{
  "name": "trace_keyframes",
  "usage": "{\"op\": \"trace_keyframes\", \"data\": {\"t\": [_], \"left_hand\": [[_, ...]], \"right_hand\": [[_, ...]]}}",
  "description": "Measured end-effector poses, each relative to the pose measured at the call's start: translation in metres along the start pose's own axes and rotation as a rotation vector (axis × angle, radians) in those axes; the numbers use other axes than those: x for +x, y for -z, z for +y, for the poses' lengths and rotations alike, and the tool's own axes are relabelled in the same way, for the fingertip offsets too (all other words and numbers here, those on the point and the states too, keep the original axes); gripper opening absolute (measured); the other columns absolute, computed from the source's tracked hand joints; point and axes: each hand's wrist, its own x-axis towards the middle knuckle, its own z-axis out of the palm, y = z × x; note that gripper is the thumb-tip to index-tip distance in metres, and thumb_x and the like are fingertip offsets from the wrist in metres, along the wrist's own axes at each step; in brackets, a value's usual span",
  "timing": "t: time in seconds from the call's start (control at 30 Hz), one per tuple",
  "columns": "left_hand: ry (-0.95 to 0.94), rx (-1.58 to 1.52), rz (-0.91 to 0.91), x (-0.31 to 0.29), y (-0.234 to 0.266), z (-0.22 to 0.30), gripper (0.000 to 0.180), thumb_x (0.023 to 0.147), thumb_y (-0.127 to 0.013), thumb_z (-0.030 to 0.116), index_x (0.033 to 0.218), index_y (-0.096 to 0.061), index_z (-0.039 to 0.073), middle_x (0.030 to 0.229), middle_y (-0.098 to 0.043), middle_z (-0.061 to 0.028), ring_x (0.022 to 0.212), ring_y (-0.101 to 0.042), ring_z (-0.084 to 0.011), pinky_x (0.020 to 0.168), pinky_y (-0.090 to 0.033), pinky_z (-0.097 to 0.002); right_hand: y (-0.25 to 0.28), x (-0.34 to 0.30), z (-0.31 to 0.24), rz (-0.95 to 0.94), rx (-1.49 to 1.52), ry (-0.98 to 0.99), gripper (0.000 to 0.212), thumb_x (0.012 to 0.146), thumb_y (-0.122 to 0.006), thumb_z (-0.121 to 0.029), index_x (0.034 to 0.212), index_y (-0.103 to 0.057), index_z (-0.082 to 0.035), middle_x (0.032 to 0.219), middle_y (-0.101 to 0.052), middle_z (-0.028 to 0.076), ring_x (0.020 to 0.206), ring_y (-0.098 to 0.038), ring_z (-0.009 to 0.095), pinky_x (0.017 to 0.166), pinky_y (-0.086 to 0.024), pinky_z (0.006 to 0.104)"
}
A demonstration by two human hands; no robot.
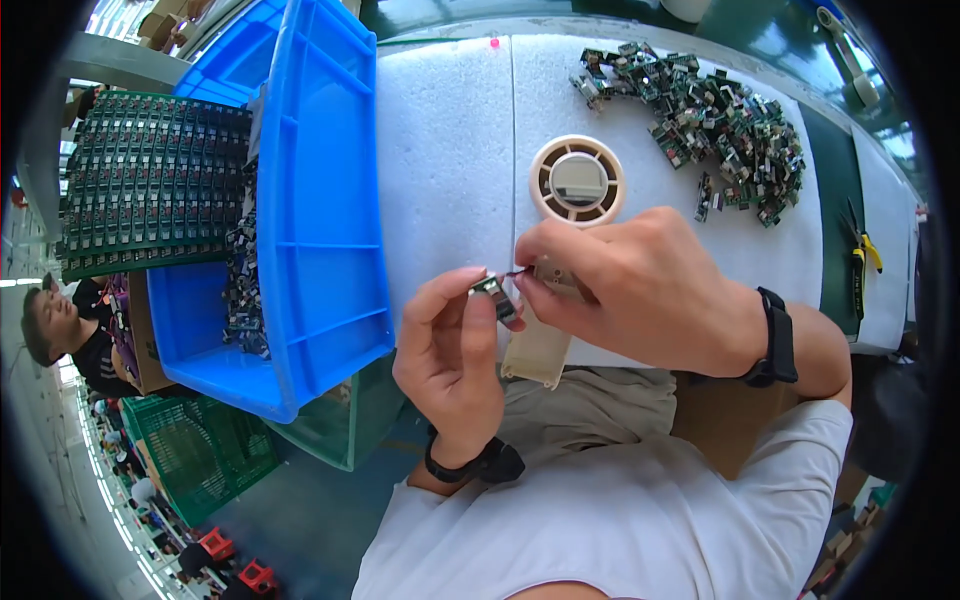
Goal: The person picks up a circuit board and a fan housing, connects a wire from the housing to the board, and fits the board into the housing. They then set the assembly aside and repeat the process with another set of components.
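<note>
Between the thumb and fingers of my left hand (450,350) is a small circuit board (494,296), held tilted above the table's front edge. My right hand (625,285) pinches a thin dark reddish wire (517,272) just beside that board. Whether the wire is joined to the board is too small to tell. Under my right hand lies a cream plastic housing (540,350), its long handle toward me and partly covered by my fingers. At the housing's far end is a round, spoked ring (577,180) with a grey disc in its centre.
Loose circuit boards (715,125) are heaped at the far right on white foam (440,130). A blue crate (325,220) stands at the left, with green board panels (150,185) and loose boards. Yellow-black pliers (862,260) lie far right. Another person (75,325) is beyond the crate.
</note>
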Motion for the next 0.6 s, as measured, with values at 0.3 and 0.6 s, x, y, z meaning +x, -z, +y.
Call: {"op": "trace_keyframes", "data": {"t": [0.3,0.6], "left_hand": [[-0.308,0.284,-0.298,0.004,0.007,-0.003,0.018,0.095,-0.062,-0.004,0.113,-0.064,-0.006,0.103,-0.071,-0.0152,0.089,-0.067,-0.0149,0.076,-0.056,-0.0269],[0.038,0.227,-0.002,0.011,0.012,0.005,0.026,0.093,-0.067,-0.002,0.119,-0.066,-0.005,0.106,-0.07,-0.0149,0.094,-0.068,-0.0154,0.079,-0.055,-0.0274]], "right_hand": [[-0.004,-0.002,0.012,0.053,0.07,0.03,0.016,0.085,-0.075,-0.017,0.097,-0.066,-0.01,0.071,-0.068,0.007,0.061,-0.067,0.025,0.052,-0.05,0.0346],[-0.003,-0.003,0.01,-0.009,-0.029,0.078,0.015,0.088,-0.072,-0.015,0.101,-0.069,-0.01,0.076,-0.069,0.008,0.065,-0.068,0.027,0.055,-0.051,0.0355]]}}
